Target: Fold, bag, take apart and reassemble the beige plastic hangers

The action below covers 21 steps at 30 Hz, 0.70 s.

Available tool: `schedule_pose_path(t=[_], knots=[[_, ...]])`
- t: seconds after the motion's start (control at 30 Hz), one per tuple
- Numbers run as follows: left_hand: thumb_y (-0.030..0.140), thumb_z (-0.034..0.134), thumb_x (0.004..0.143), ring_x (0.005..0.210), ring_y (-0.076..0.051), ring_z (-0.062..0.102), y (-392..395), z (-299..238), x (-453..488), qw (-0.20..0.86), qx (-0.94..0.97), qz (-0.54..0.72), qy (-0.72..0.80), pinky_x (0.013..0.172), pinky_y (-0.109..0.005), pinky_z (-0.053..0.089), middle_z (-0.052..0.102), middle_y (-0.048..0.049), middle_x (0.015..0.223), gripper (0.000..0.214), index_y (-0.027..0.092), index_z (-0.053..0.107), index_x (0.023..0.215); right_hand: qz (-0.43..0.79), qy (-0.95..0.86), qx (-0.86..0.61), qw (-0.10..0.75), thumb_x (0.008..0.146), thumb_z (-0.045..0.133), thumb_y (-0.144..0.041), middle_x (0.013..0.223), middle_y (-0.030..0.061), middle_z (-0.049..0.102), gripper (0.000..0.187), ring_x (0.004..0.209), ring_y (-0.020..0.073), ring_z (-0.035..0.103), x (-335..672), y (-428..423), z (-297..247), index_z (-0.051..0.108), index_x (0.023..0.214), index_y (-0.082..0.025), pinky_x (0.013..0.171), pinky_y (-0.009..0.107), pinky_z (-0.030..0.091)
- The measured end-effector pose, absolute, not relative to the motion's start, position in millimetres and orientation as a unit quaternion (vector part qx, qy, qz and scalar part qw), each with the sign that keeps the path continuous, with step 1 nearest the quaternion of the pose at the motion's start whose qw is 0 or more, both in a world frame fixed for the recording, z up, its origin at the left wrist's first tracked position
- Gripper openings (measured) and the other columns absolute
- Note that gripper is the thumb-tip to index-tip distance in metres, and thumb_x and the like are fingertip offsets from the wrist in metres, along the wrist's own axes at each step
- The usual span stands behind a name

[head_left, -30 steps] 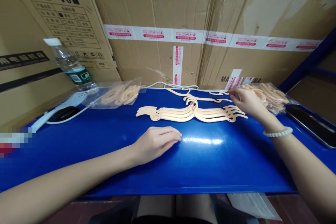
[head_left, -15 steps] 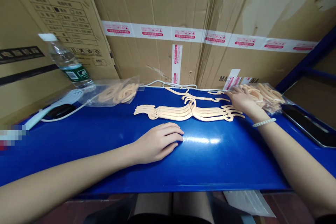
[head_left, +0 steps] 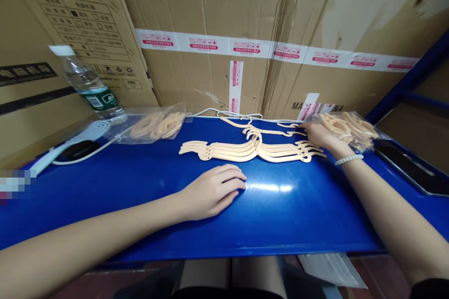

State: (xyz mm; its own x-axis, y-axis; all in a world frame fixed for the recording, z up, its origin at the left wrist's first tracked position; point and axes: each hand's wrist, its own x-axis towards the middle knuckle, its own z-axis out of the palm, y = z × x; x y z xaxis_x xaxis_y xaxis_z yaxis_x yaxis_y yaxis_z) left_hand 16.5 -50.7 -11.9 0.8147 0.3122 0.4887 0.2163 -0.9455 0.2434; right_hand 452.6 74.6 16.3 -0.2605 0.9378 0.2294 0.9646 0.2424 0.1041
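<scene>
A stack of beige plastic hangers (head_left: 252, 150) lies across the blue table (head_left: 280, 217). Behind it, near the cardboard wall, a single loose hanger (head_left: 267, 131) lies flat. My right hand (head_left: 318, 135) reaches to the far right of the table, fingers together on the right end of that loose hanger, just beside a clear bag of beige parts (head_left: 352, 127). A bead bracelet sits on that wrist. My left hand (head_left: 214, 191) rests palm down on the table in front of the stack, fingers loosely stretched, holding nothing.
A second clear bag of beige parts (head_left: 157, 126) lies at the back left. A water bottle (head_left: 87, 86), a white device with a cable (head_left: 82, 136) and a black object (head_left: 75, 149) sit at the far left. A dark phone (head_left: 410, 168) lies right. Cardboard boxes (head_left: 245, 32) wall the back.
My right hand has slid a little farther back and to the right along the loose hanger. My left hand has barely shifted. The view dropped slightly.
</scene>
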Motion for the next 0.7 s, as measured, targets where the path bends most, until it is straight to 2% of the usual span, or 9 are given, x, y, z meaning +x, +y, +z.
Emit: schedule_pose_path(t=[0.27, 0.47, 0.7], knots=[[0.015, 0.049, 0.099, 0.119, -0.025, 0.06, -50, -11, 16, 0.09, 0.948, 0.273, 0.137, 0.105, -0.042, 0.051, 0.069, -0.0122, 0.12, 0.022, 0.017, 0.066, 0.113, -0.128, -0.765, -0.628, 0.07, 0.089, 0.05, -0.005, 0.1, 0.0179, 0.076, 0.027, 0.09, 0.0274, 0.071, 451, 70, 19, 0.075, 0.098, -0.008, 0.084, 0.036, 0.054], [0.015, 0.049, 0.099, 0.119, -0.025, 0.06, -51, -10, 16, 0.092, 0.948, 0.273, 0.135, 0.105, -0.042, 0.051, 0.069, -0.0123, 0.119, 0.022, 0.016, 0.065, 0.113, -0.133, -0.755, -0.636, 0.088, 0.09, 0.053, -0.006, 0.1, 0.0177, 0.076, 0.024, 0.09, 0.0264, 0.07, 449, 67, 18, 0.075, 0.098, -0.009, 0.082, 0.033, 0.052], [0.015, 0.049, 0.099, 0.119, -0.025, 0.06, -50, -11, 16, 0.098, 0.947, 0.272, 0.138, 0.104, -0.042, 0.051, 0.069, -0.012, 0.12, 0.022, 0.017, 0.065, 0.113, -0.149, -0.74, -0.645, 0.119, 0.087, 0.053, -0.011, 0.089, 0.0151, 0.076, 0.024, 0.083, 0.0281, 0.07, 439, 60, 25, 0.076, 0.093, -0.011, 0.078, 0.035, 0.053]])
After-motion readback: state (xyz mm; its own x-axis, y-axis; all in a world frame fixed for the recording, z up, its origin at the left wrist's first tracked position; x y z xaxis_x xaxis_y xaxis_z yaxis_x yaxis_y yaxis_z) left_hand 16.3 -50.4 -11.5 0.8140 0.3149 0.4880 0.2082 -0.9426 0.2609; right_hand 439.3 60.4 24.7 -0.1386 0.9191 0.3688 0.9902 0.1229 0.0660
